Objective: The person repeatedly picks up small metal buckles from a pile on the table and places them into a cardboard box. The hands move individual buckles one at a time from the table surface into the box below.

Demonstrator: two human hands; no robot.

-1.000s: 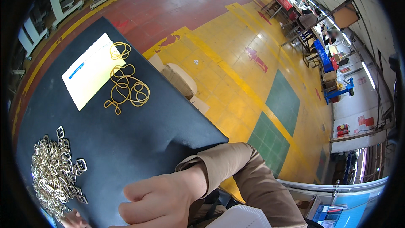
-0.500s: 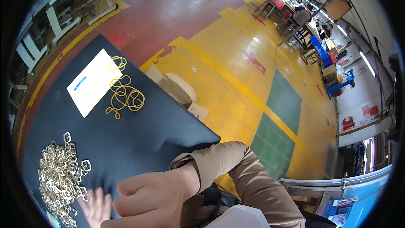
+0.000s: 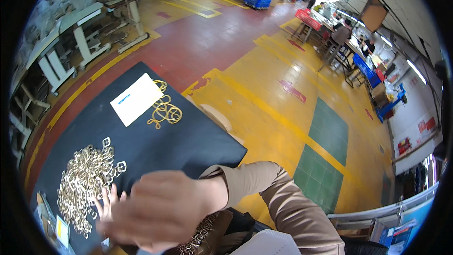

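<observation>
While your left hand (image 3: 107,209) spreads its fingers beside the buckle pile (image 3: 86,175) at lower left, a careless sweep could scatter it across the black table (image 3: 193,148); your right hand (image 3: 165,205) is blurred, so its grip I cannot tell.

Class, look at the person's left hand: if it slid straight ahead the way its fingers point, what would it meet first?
Most likely the pile of metal buckles, at its right edge; the left hand lies close beside it, though whether they already touch is unclear.
</observation>
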